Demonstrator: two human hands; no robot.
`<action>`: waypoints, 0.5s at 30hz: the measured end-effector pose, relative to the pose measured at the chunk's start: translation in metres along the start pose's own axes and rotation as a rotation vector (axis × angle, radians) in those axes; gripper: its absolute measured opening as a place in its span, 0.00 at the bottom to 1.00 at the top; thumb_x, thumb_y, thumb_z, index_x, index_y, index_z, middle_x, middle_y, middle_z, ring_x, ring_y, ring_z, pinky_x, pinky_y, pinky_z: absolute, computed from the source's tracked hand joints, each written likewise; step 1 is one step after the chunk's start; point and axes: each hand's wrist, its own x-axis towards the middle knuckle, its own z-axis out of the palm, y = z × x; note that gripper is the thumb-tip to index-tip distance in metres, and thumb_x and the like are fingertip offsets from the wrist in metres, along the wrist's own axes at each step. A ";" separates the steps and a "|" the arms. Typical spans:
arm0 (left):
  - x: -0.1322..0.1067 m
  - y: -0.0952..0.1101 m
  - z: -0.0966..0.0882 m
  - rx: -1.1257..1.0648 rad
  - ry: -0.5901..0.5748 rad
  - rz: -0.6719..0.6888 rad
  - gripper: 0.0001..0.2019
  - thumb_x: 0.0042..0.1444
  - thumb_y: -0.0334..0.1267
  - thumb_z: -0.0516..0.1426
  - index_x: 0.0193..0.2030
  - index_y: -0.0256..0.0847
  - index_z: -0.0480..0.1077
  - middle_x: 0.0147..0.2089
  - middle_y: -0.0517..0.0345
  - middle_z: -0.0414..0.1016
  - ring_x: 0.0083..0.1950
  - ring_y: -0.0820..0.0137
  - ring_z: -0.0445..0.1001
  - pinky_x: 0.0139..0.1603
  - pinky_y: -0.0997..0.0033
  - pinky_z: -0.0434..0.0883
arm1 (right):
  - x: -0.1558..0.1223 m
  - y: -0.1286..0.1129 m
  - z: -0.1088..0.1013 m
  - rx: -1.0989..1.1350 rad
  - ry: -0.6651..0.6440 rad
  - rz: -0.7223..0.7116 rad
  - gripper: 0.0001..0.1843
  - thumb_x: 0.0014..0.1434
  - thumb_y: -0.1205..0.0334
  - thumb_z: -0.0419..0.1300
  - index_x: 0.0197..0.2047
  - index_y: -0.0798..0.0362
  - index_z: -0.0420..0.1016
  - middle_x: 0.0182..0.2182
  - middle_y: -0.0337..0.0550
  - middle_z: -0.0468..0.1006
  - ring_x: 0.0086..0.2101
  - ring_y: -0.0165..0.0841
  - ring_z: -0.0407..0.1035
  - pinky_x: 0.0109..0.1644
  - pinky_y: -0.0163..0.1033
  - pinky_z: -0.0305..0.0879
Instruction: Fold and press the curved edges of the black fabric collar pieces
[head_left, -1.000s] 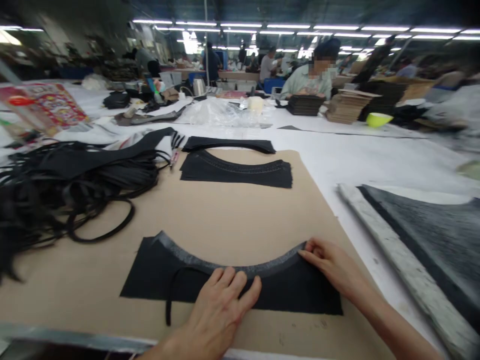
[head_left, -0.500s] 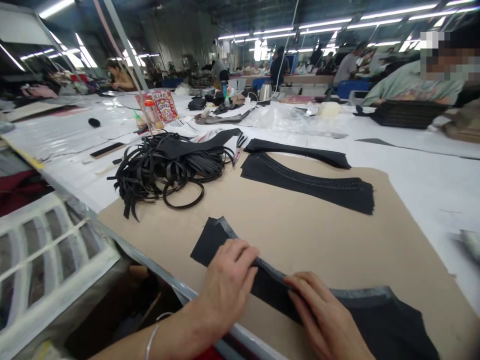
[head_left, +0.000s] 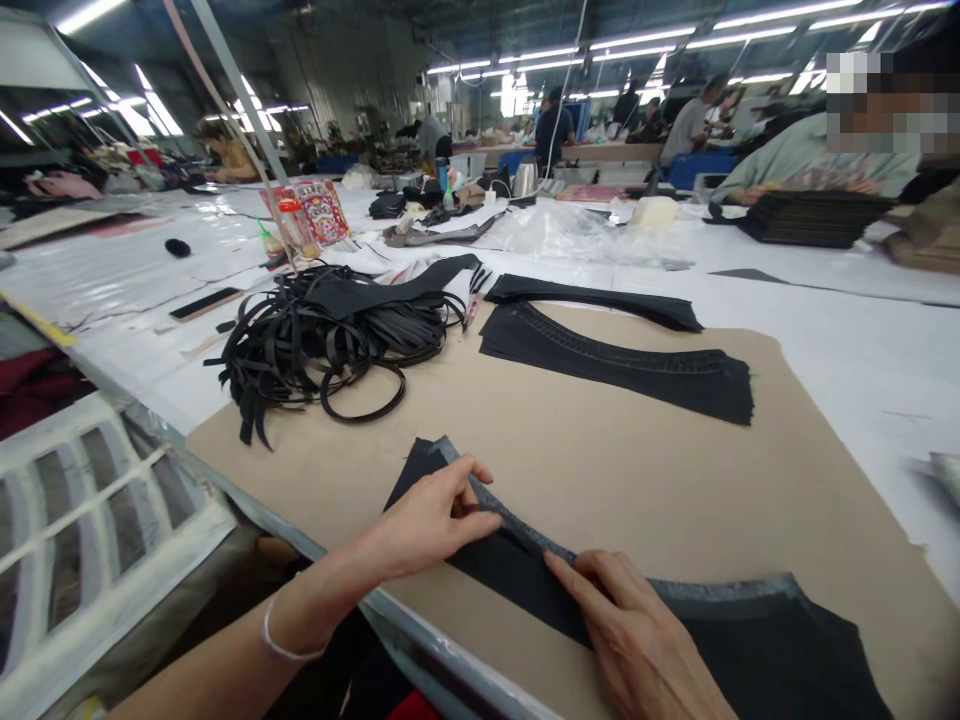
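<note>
A long, curved black fabric piece (head_left: 517, 580) with a greyish strip along its upper edge lies on brown paper in front of me. My left hand (head_left: 439, 510) is over its left part, thumb and fingers apart, close to the grey edge. Further right, my right hand (head_left: 630, 620) has its fingers bent and pressed together on the folded edge of the fabric. The right hand covers a middle stretch of the piece. Beyond my hands lie a stitched stack of curved black pieces (head_left: 615, 365) and a narrower black stack (head_left: 592, 298).
A tangled heap of black strips (head_left: 337, 330) sits at the left of the brown paper (head_left: 600, 460). The table edge (head_left: 270, 520) runs beside a white slatted rack (head_left: 97, 540). Across the table, a person (head_left: 817, 165) is behind a dark stack (head_left: 817, 218).
My left hand has spread its thumb from the fingers and shifted left along the fabric edge. My right hand has moved slightly left, still on the edge.
</note>
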 end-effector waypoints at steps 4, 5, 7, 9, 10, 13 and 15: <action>0.017 -0.009 -0.011 0.018 -0.007 -0.060 0.06 0.52 0.37 0.56 0.36 0.39 0.70 0.28 0.64 0.70 0.31 0.73 0.68 0.31 0.76 0.62 | 0.003 0.002 0.000 0.013 0.013 -0.014 0.28 0.57 0.78 0.43 0.56 0.54 0.70 0.37 0.48 0.72 0.36 0.32 0.69 0.41 0.35 0.73; 0.020 -0.011 -0.011 0.070 0.009 -0.056 0.05 0.50 0.34 0.56 0.34 0.39 0.71 0.30 0.62 0.72 0.33 0.72 0.69 0.33 0.75 0.62 | 0.003 0.003 0.000 0.014 0.015 -0.017 0.28 0.57 0.78 0.43 0.56 0.53 0.70 0.37 0.48 0.72 0.36 0.33 0.69 0.41 0.35 0.73; 0.024 -0.011 -0.011 0.176 0.030 -0.048 0.07 0.47 0.31 0.56 0.33 0.41 0.73 0.33 0.62 0.76 0.37 0.70 0.72 0.38 0.74 0.64 | 0.004 0.005 0.001 0.016 0.012 -0.021 0.28 0.57 0.78 0.44 0.56 0.52 0.71 0.37 0.47 0.72 0.36 0.33 0.70 0.41 0.35 0.73; 0.026 -0.007 -0.011 0.261 0.038 -0.043 0.07 0.46 0.30 0.55 0.32 0.42 0.73 0.33 0.62 0.77 0.38 0.69 0.73 0.41 0.72 0.64 | 0.004 0.006 0.000 0.012 0.004 -0.027 0.29 0.56 0.78 0.44 0.56 0.52 0.70 0.37 0.47 0.73 0.36 0.33 0.70 0.41 0.35 0.73; 0.027 -0.004 -0.011 0.291 0.042 -0.043 0.07 0.46 0.29 0.55 0.31 0.42 0.73 0.33 0.63 0.77 0.39 0.69 0.73 0.43 0.72 0.63 | 0.004 0.007 -0.001 0.009 -0.002 -0.032 0.29 0.56 0.78 0.44 0.56 0.52 0.70 0.37 0.47 0.73 0.36 0.33 0.70 0.41 0.35 0.73; 0.027 0.004 -0.011 0.343 0.039 -0.053 0.07 0.46 0.29 0.55 0.30 0.42 0.73 0.32 0.63 0.77 0.38 0.69 0.73 0.45 0.70 0.62 | 0.005 0.009 -0.002 -0.006 -0.031 -0.048 0.29 0.56 0.78 0.44 0.57 0.53 0.69 0.37 0.48 0.73 0.36 0.33 0.70 0.41 0.36 0.74; 0.027 0.006 -0.010 0.373 0.036 -0.061 0.06 0.46 0.29 0.56 0.30 0.42 0.72 0.31 0.64 0.77 0.38 0.68 0.73 0.47 0.68 0.61 | 0.006 0.010 -0.001 -0.016 -0.033 -0.064 0.29 0.56 0.78 0.44 0.58 0.54 0.69 0.37 0.48 0.73 0.35 0.33 0.70 0.41 0.36 0.74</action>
